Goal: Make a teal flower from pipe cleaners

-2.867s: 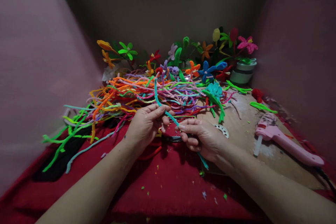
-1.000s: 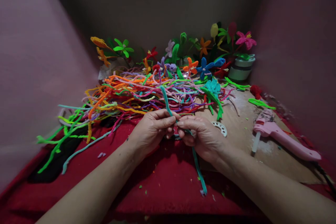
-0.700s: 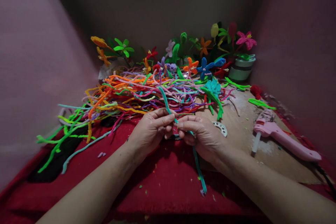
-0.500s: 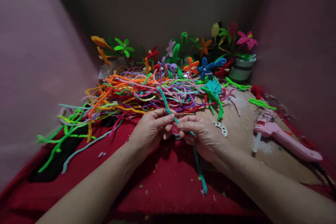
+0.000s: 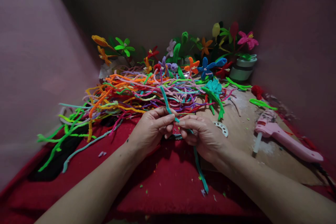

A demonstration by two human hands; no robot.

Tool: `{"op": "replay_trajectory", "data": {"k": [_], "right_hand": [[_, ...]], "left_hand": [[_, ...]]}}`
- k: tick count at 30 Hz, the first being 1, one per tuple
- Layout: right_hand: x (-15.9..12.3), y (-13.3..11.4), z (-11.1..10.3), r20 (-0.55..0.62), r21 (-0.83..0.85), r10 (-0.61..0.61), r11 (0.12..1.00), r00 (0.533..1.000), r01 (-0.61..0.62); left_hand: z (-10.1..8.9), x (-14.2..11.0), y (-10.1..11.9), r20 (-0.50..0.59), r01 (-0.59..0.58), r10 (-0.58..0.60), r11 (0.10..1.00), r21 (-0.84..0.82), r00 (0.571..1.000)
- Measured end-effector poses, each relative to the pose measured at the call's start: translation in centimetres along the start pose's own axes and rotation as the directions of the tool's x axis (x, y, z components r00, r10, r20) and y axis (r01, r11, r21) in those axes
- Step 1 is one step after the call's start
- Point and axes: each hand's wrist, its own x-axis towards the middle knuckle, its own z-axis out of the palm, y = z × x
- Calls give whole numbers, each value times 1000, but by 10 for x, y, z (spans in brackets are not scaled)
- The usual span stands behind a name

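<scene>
A teal pipe cleaner (image 5: 165, 99) runs through both hands above the red cloth. My left hand (image 5: 154, 126) pinches it near its upper part, and one end sticks up past the fingers. Close beside it, my right hand (image 5: 201, 131) is closed on the same pipe cleaner between thumb and fingertips. Its long tail hangs below the right hand toward the front of the table. Behind the hands lies a heap of loose pipe cleaners (image 5: 131, 91) in many colours. A teal pipe cleaner flower (image 5: 214, 87) rests at the right end of the heap.
A pink glue gun (image 5: 286, 140) lies on a brown cardboard sheet (image 5: 241, 147) at the right. A white slotted ring (image 5: 222, 128) is beside my right hand. Several pipe cleaner flowers stand behind, some in a striped pot (image 5: 243, 68). A black flat object (image 5: 49, 164) lies left.
The upper end of the teal pipe cleaner has tilted slightly more upright. Both hands stay in nearly the same place, still holding it.
</scene>
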Motion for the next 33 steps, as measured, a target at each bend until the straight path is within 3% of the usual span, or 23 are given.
{"op": "replay_trajectory", "data": {"k": [33], "right_hand": [[-2, 3, 4, -47, 18, -19, 1000, 999, 20]], "left_hand": [[-2, -2, 0, 37, -7, 5, 998, 56, 999]]}}
